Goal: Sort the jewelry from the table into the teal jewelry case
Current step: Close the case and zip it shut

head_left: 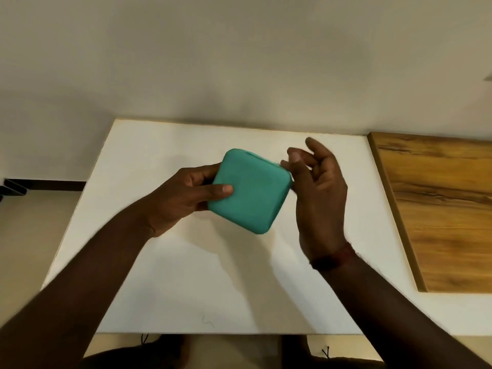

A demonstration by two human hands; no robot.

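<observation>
Left grip (pixel 186 194) is clasping the shut teal case (pixel 250 190) steady; right grip (pixel 318 187), blurred, is perhaps pinching its corner to open it.

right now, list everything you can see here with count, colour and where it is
teal jewelry case: one, teal, closed, held above the table at centre of view
white table: one, white, under both hands
wooden board: one, brown wood grain, at the right edge of view beside the white surface
wall: one, beige, behind the table
wristband: one, dark reddish, on the right wrist
left hand: one, grips the case's left side, thumb on the top face
right hand: one, at the case's right corner, fingers loosely curled and blurred, so its grip cannot be told
</observation>
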